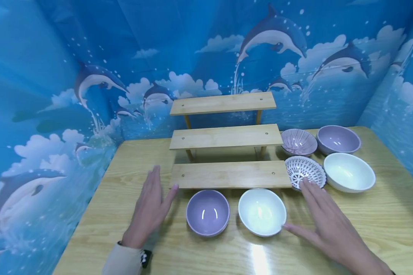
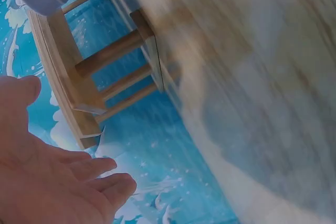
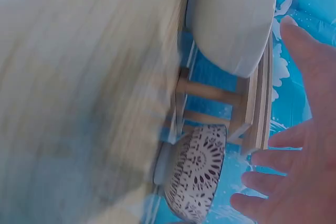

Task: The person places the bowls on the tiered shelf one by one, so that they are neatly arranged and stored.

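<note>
My left hand hovers over the table left of a plain purple bowl, its fingers straight and thumb spread toward the shelf. Holding nothing, my right hand is spread with straight fingers at the right of a white bowl. Its thumb tip overlaps that bowl's rim in the head view, and its fingertips overlap the black-and-white patterned bowl. Both front bowls stand upright before the lowest step of a three-tier wooden shelf. In the right wrist view, the patterned bowl appears side-on below the white bowl.
Behind the patterned bowl sits a purple streaked bowl. Another plain purple bowl and a larger white bowl stand at the right of the wooden table. A blue dolphin-print cloth encloses the back and sides.
</note>
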`<state>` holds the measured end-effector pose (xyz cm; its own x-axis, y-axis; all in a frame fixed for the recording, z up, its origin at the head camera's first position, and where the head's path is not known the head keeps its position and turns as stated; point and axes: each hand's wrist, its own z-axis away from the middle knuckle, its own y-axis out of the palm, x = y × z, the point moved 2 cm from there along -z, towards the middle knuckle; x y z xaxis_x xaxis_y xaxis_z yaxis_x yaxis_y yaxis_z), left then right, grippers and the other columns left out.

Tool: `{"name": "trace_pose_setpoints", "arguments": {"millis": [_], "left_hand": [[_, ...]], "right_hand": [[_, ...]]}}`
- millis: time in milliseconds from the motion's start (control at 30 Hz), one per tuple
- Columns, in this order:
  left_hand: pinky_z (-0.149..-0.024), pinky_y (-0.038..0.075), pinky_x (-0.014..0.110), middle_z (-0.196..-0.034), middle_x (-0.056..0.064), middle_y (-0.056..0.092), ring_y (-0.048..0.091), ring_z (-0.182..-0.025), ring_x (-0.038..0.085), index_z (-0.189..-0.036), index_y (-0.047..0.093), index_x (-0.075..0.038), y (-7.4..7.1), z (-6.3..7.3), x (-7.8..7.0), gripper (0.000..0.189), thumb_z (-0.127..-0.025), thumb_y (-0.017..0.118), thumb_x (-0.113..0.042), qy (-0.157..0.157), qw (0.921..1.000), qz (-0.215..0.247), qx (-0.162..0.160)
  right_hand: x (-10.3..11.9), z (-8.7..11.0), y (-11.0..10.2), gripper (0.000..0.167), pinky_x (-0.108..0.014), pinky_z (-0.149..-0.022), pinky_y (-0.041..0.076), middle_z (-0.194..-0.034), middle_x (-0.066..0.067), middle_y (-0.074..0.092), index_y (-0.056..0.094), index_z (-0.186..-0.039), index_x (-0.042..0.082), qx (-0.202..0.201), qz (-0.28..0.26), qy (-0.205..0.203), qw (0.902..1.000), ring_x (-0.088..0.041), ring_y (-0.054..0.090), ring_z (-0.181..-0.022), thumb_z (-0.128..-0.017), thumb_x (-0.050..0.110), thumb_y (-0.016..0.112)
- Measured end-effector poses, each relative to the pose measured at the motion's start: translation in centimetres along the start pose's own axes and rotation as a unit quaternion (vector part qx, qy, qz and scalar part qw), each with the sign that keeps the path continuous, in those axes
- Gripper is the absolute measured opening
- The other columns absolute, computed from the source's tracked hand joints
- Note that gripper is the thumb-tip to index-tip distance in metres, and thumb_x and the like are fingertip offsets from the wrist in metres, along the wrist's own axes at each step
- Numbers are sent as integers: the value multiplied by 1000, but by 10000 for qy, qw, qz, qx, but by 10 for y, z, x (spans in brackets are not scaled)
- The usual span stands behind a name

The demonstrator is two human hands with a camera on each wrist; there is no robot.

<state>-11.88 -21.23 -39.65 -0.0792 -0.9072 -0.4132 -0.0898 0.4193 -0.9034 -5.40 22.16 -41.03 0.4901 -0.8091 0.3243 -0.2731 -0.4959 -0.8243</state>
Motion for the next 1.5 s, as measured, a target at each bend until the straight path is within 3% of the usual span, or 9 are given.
{"name": "trace_pose_setpoints", "arguments": {"millis": [233, 367, 467, 533, 733, 967, 1200, 1500], "left_hand": [[-120, 20, 60, -166, 20, 14, 21, -150, 43, -162, 9, -5, 4, -8, 4, 90, -102, 37, -65, -150, 9970, 744, 175], [-118, 24, 60, -165, 18, 21, 27, -148, 42, -162, 13, -8, 6, -13, 6, 89, -101, 39, -66, -231, 9915, 1254, 266], [-116, 29, 60, -165, 17, 24, 32, -145, 42, -162, 16, -9, 9, -17, 7, 88, -100, 40, -67, -343, 9857, 1610, 370], [-116, 31, 58, -164, 18, 27, 34, -145, 42, -161, 19, -9, 11, -20, 7, 86, -100, 42, -66, -420, 9807, 1860, 431], [-117, 33, 49, -160, 20, 33, 37, -144, 37, -159, 25, -6, 18, -27, 12, 83, -101, 46, -62, -581, 9602, 2682, 513], [-117, 34, 50, -158, 22, 35, 39, -143, 38, -156, 29, -3, 24, -34, 10, 79, -101, 53, -55, -816, 9283, 3584, 557], [-119, 29, 52, -161, 20, 32, 33, -146, 35, -158, 29, -5, 29, -40, 5, 86, -97, 57, -60, -1489, 9053, 3924, 650], [-122, 20, 52, -164, 22, 20, 22, -151, 37, -159, 19, 1, 37, -45, 1, 98, -95, 61, -59, -1837, 8770, 4384, 696]], "right_hand": [[9, 2, 7, 122, -20, -121, 10, -163, -14, 29, 22, -162, 13, 356, -481, 311, 9977, -34, 30, -148, -69, 52, 90], [12, 3, 10, 122, -45, -120, 29, -163, -14, 30, 23, -162, 13, 541, -603, 520, 9954, -40, 36, -143, -68, 57, 88], [14, 0, 10, 125, -65, -101, 43, -158, -20, 37, 27, -160, 9, 398, -628, 540, 9958, -43, 41, -137, -64, 58, 90], [15, -2, 10, 126, -68, -93, 46, -152, -23, 41, 31, -158, 6, 277, -634, 550, 9961, -45, 45, -133, -61, 59, 91], [20, -3, 11, 116, -74, -86, 47, -143, -26, 49, 42, -148, -2, 397, -891, 859, 9915, -49, 51, -124, -61, 56, 93], [24, -5, 18, 117, -75, -89, 45, -148, -24, 46, 38, -151, 0, 877, -1237, 1175, 9814, -50, 48, -128, -65, 59, 90], [26, -12, 28, 121, -72, -94, 45, -144, -26, 48, 38, -150, -5, 986, -1862, 1171, 9705, -46, 54, -124, -62, 58, 91], [29, -20, 39, 128, -69, -96, 46, -143, -33, 46, 34, -149, -10, 1052, -2299, 1178, 9603, -51, 51, -125, -56, 50, 97]]}}
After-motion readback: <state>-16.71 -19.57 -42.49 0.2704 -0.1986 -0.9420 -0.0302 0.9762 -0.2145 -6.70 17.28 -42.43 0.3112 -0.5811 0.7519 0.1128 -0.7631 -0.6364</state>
